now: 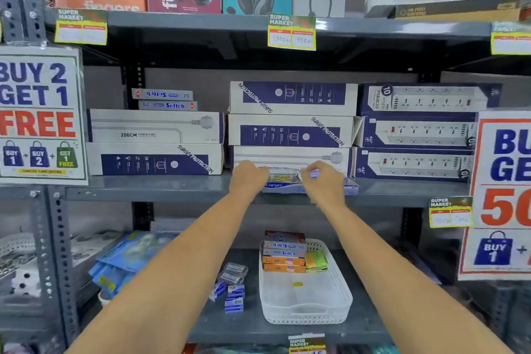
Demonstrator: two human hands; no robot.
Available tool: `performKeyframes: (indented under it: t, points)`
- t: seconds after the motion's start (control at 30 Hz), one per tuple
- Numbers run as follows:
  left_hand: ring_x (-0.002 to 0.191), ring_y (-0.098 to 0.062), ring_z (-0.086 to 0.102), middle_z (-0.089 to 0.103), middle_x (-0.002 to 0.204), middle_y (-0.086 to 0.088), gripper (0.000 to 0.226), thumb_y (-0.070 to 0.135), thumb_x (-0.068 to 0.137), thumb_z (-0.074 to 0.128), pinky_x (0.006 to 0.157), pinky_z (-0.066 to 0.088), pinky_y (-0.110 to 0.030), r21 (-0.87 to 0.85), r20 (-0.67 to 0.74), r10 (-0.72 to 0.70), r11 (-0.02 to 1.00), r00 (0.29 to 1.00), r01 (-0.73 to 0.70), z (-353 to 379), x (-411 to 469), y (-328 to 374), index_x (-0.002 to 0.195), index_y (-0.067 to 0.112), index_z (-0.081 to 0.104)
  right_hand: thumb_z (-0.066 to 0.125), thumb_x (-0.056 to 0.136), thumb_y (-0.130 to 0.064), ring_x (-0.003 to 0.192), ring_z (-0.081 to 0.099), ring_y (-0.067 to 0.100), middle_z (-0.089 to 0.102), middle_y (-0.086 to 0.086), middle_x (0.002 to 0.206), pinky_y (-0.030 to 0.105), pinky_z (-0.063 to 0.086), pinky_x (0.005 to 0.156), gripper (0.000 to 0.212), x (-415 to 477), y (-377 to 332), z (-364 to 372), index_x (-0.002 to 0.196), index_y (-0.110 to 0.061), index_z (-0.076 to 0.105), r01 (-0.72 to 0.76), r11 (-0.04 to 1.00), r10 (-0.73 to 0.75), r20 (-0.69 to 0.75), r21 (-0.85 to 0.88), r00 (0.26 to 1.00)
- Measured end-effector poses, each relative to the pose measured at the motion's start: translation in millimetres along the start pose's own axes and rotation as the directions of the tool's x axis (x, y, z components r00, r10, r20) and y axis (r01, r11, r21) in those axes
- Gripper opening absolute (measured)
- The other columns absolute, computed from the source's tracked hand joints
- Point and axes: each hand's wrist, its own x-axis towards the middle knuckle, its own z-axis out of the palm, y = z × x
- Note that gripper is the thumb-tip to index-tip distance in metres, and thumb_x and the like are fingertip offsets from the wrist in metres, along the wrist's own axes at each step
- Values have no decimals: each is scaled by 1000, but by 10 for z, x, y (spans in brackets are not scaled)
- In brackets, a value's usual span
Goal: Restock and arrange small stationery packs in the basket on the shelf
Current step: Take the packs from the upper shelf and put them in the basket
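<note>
Both my arms reach up to the middle shelf. My left hand (247, 178) grips the left end of a small clear box of clips (283, 175). That box sits on blue and white Kangaro packs (284, 187). My right hand (321, 181) closes on a small blue and white pack (314, 173) at the clear box's right end. Below, a white perforated basket (339, 293) stands on the lower shelf. Softek, orange and green packs (284, 257) are lined up at its far end. Loose small packs (231, 287) lie left of the basket.
Long power-strip boxes (290, 129) are stacked right behind my hands on the middle shelf (143, 188). Two Softek packs (166, 100) lie on the left stack. Blue bags (120, 261) fill the lower shelf's left. Promo signs (37, 115) hang on both uprights.
</note>
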Motion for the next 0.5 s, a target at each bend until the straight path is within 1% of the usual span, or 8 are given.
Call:
performKeyframes:
  t: [0.07, 0.13, 0.2, 0.23, 0.3, 0.37, 0.43, 0.5]
  points:
    - [56, -20, 56, 64, 78, -12, 30, 32, 85, 57, 56, 50, -31, 64, 23, 6, 998, 1000, -8, 10, -38, -11, 70, 7, 54, 52, 92, -39, 49, 63, 23, 67, 4, 73, 37, 57, 57, 26, -62, 38, 33, 97, -18, 66, -7, 1000, 7, 64, -3, 998]
    - [66, -26, 63, 67, 82, -14, 33, 34, 85, 59, 62, 57, -36, 56, 33, 8, 998, 999, -9, 34, -96, -29, 73, 4, 60, 51, 93, -42, 46, 62, 20, 63, 1, 62, 33, 57, 56, 28, -146, 117, 85, 99, -19, 67, 37, 998, -32, 106, -47, 994]
    - [77, -31, 66, 68, 85, -14, 31, 32, 84, 62, 69, 60, -44, 15, 42, 7, 1000, 999, -8, 45, -122, -36, 80, 1, 66, 52, 93, -39, 55, 63, 21, 60, 0, 62, 35, 58, 65, 26, -167, 182, 114, 101, -19, 66, 65, 997, -60, 120, -45, 991]
    - [77, -30, 66, 68, 84, -13, 29, 29, 83, 63, 70, 60, -45, 3, 42, 4, 1000, 999, -4, 45, -131, -33, 80, 1, 66, 53, 93, -37, 58, 62, 21, 59, -1, 62, 36, 57, 70, 23, -160, 210, 124, 100, -19, 65, 72, 997, -68, 118, -36, 991]
    - [69, -29, 62, 65, 76, -11, 25, 24, 81, 63, 69, 60, -46, -19, 40, 1, 1000, 999, 0, 37, -146, -33, 70, 3, 61, 53, 93, -38, 60, 60, 19, 56, -4, 60, 36, 55, 76, 20, -154, 248, 141, 96, -21, 64, 81, 996, -78, 105, -28, 991]
    - [66, -30, 60, 64, 71, -11, 24, 24, 80, 62, 68, 60, -41, -35, 31, -4, 999, 1000, 5, 23, -168, -40, 63, 9, 59, 51, 93, -44, 69, 60, 19, 57, -6, 64, 35, 52, 74, 24, -170, 265, 148, 94, -24, 65, 85, 996, -83, 68, -33, 994]
    - [59, -28, 58, 59, 61, -6, 30, 25, 78, 62, 61, 55, -35, -46, 16, -16, 999, 1000, 16, -4, -199, -65, 52, 15, 53, 48, 93, -49, 77, 62, 17, 62, -6, 73, 31, 49, 67, 29, -204, 285, 136, 96, -27, 67, 69, 996, -70, -10, -49, 997]
    - [51, -25, 56, 54, 52, -1, 34, 26, 75, 64, 59, 56, -36, -93, 9, -38, 995, 999, 38, -30, -233, -95, 47, 18, 47, 46, 92, -51, 77, 62, 18, 67, -4, 76, 29, 47, 65, 31, -248, 296, 114, 98, -30, 67, 32, 998, -39, -123, -59, 992]
